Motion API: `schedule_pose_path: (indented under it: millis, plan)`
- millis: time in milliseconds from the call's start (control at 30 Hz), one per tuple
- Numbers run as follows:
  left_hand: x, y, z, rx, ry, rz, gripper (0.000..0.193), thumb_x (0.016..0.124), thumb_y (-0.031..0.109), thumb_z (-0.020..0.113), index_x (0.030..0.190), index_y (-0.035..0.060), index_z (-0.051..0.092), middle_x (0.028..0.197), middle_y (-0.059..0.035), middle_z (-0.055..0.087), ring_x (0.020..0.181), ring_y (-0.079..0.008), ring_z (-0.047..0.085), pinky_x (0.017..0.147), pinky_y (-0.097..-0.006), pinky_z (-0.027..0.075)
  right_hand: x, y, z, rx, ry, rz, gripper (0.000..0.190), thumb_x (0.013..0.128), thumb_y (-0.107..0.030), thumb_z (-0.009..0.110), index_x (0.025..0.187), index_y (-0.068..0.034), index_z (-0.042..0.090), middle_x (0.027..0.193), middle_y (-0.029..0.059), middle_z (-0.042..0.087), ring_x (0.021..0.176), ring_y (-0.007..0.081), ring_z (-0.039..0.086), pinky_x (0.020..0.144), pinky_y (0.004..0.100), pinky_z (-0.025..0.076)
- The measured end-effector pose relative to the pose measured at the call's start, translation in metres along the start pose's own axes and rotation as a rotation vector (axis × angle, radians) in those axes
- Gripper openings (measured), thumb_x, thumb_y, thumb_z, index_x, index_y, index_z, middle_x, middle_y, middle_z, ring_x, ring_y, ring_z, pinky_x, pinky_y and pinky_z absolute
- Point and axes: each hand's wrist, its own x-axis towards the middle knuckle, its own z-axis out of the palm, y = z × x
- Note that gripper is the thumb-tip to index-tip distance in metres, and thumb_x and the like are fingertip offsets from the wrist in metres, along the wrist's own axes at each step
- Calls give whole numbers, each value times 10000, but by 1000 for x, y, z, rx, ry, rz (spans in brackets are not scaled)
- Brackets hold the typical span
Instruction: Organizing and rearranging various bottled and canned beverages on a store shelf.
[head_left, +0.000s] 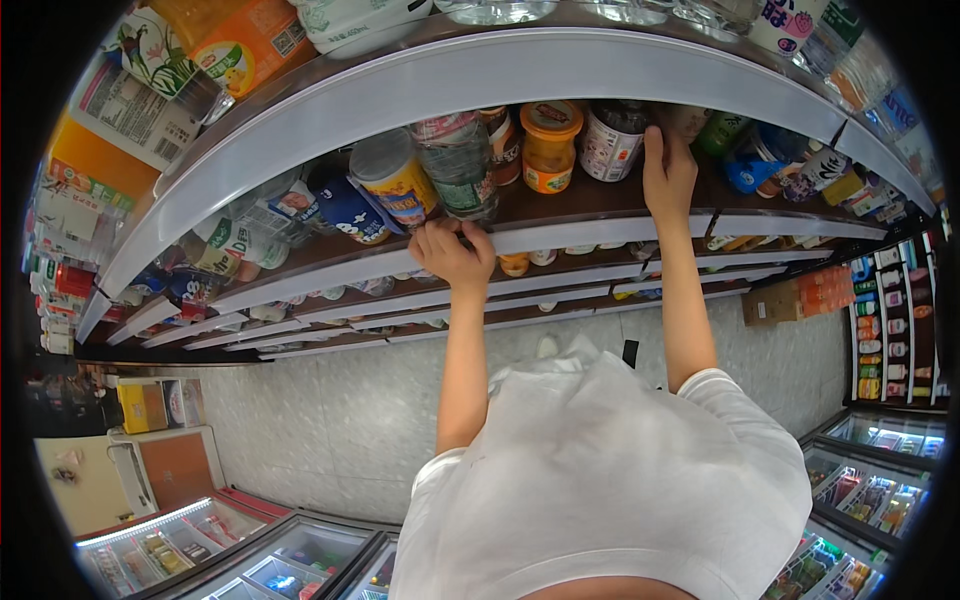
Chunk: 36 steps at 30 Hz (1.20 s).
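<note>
My left hand (454, 251) rests at the front edge of the shelf (570, 234), fingers curled, nothing visible in them. Just behind it stand a clear plastic bottle (459, 169) with green liquid and a yellow-labelled canister (395, 180) with a translucent lid. My right hand (670, 176) reaches in under the upper shelf, its thumb close beside a dark bottle (611, 142) with a pale printed label. Its fingertips are partly hidden, so a grip cannot be made out. Between the hands stand an orange-lidded jar (553, 146) of yellow contents and a brown bottle (504, 146).
The upper shelf's grey front rail (525, 67) curves over both hands, with large bottles above. Lower shelves (525, 300) run beneath. A cardboard box (772, 304) stands on the tiled floor (322, 420) at right. Glass-topped freezers (300, 555) lie behind me.
</note>
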Motion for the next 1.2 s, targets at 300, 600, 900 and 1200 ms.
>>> schedule_pose_path:
  millis: [300,600,900,1200]
  plan:
    - [1,3,0,-29,-8,-45,73,755,113,538,782,65,490,733,-68,483,684,-278,472,724,-388,321,-7,-19,-10,-161,-337,197,387,900,-397,571,844,-23,651,720,140,659,625,260,652,553,335,468]
    - [1,4,3,-16,29,-31,110,812,151,522,760,64,479,706,-58,478,689,-281,476,690,-384,310,3,29,-55,-167,95,125,303,885,-317,616,889,-18,669,752,124,658,625,254,621,572,315,479]
    - [0,0,2,4,41,-18,98,798,140,527,756,64,481,690,-53,473,665,-273,472,681,-380,315,19,55,-90,-506,513,-12,459,753,-262,773,1062,21,589,1050,165,605,917,274,554,803,375,453]
    - [3,2,1,-29,32,9,75,777,111,530,750,57,485,696,-57,472,659,-277,460,684,-385,313,32,67,-90,-475,438,-77,871,674,-355,827,1267,122,402,1217,290,491,1167,373,490,979,415,392]
